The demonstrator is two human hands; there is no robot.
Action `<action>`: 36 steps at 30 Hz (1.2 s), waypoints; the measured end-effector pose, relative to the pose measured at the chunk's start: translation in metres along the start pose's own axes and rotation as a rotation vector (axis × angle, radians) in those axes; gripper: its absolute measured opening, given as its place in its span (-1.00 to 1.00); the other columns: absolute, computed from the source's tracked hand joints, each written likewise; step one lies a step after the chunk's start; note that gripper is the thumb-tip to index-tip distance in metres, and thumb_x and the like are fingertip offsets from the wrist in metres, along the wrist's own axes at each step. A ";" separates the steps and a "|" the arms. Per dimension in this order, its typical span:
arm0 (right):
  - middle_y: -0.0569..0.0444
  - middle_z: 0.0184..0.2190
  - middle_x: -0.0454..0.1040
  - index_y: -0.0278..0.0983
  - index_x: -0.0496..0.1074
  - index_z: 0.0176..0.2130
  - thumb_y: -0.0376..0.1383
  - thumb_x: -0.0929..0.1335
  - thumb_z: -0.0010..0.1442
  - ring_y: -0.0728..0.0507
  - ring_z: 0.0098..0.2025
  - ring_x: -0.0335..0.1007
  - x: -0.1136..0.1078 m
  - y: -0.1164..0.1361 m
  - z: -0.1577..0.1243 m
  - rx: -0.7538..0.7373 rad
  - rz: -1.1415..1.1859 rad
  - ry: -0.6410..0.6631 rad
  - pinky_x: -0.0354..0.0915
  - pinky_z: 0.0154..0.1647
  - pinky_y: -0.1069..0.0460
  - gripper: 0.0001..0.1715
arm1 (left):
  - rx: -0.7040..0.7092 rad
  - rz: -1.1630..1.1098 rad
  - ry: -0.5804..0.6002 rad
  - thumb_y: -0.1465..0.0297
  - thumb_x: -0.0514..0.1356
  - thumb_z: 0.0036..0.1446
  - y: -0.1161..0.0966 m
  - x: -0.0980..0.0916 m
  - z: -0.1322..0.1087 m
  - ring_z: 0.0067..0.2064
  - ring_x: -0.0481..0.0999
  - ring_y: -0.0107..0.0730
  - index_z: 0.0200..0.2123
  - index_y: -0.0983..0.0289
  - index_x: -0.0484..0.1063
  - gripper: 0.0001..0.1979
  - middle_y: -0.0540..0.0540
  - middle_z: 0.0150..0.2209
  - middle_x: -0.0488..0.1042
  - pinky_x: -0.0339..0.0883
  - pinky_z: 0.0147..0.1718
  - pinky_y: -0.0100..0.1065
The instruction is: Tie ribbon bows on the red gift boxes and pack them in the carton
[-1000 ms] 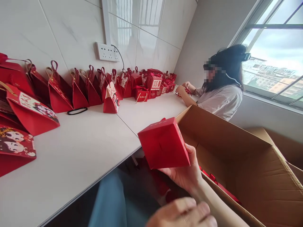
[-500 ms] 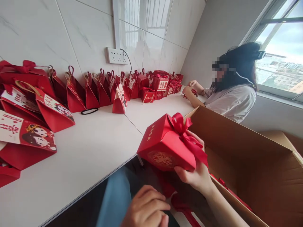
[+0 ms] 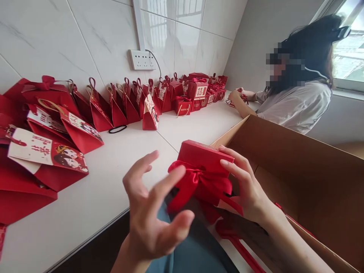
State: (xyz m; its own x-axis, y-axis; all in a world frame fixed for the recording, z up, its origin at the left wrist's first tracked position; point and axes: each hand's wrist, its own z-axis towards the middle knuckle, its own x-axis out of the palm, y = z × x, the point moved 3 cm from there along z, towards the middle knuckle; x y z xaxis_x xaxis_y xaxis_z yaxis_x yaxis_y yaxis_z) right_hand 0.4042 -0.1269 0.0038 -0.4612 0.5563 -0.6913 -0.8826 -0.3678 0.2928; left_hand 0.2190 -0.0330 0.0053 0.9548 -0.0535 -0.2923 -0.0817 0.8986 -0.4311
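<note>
A red gift box (image 3: 206, 153) is gripped by my right hand (image 3: 250, 185) over the white table's front edge. Its red ribbon bow (image 3: 196, 178) faces me, with loose tails hanging down. My left hand (image 3: 157, 208) is raised just left of the box, fingers spread, nothing in it. The left index fingertip overlaps the bow in view; whether it touches the ribbon I cannot tell. Below the box, more red ribbon (image 3: 241, 250) lies near my lap.
An open cardboard carton (image 3: 287, 151) stands at the right with red items low inside. Red gift boxes (image 3: 99, 110) line the wall side of the white table (image 3: 113, 189), near a black hair tie (image 3: 117, 129). Another person (image 3: 298, 98) works at the far end, beside the window.
The box has turned, so its bow now faces me. My left hand has risen from low in the view to beside the bow, with its fingers spreading.
</note>
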 end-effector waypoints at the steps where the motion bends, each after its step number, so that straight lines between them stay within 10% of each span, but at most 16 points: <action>1: -0.19 0.26 -0.01 -0.06 -0.08 0.28 -0.28 0.41 0.12 -0.36 0.28 0.04 -0.001 0.000 0.000 0.005 0.017 -0.002 0.37 0.03 -0.26 -0.11 | 0.057 0.070 0.045 0.25 0.16 0.09 -0.005 0.002 0.001 0.17 0.17 0.06 -0.03 0.19 0.41 -0.64 0.21 0.14 0.14 0.20 0.04 -0.01; 10: -0.15 0.26 -0.04 0.02 -0.08 0.26 -0.24 0.44 0.07 -0.38 0.26 0.04 -0.002 -0.006 -0.002 0.101 0.142 0.016 0.38 -0.01 -0.28 -0.07 | 0.012 -0.019 0.051 0.54 0.11 0.04 0.013 -0.009 -0.018 -0.01 0.35 -0.11 -0.47 0.23 0.39 -0.88 0.13 -0.18 0.39 0.32 -0.10 -0.11; 16: -0.15 0.25 -0.02 0.00 -0.08 0.27 -0.28 0.43 0.08 -0.35 0.26 0.05 0.000 -0.002 0.000 0.064 0.165 0.035 0.36 0.03 -0.25 -0.07 | -0.441 -0.287 0.042 0.38 0.18 0.12 0.016 0.004 -0.003 -0.15 0.44 -0.38 -0.06 0.20 0.31 -0.71 0.08 -0.14 0.40 0.40 -0.19 -0.35; 24: -0.17 0.26 -0.05 -0.02 -0.09 0.26 -0.14 0.42 0.09 -0.41 0.28 0.01 0.002 -0.004 -0.006 0.087 0.192 0.053 0.32 0.05 -0.30 -0.09 | 0.113 -0.070 0.092 0.60 0.18 0.07 -0.033 0.009 0.002 -0.23 0.40 -0.43 -0.26 0.23 0.42 -0.81 0.05 -0.29 0.33 0.41 -0.21 -0.28; 36: -0.15 0.27 -0.03 0.00 -0.08 0.25 -0.06 0.41 0.09 -0.43 0.29 -0.03 -0.001 -0.003 -0.009 0.100 0.278 0.024 0.32 0.04 -0.32 -0.11 | 0.233 0.126 0.176 0.59 0.22 0.00 -0.041 0.004 -0.003 -0.29 0.35 -0.48 -0.26 0.18 0.43 -0.76 -0.01 -0.37 0.23 0.35 -0.02 -0.21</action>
State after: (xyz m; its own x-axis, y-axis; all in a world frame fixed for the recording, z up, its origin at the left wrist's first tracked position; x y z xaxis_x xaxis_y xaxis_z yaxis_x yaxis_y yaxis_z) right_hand 0.4084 -0.1330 -0.0023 -0.6855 0.4256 -0.5907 -0.7276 -0.4281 0.5360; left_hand 0.2256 -0.0709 0.0191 0.8758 0.0085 -0.4827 -0.1091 0.9775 -0.1808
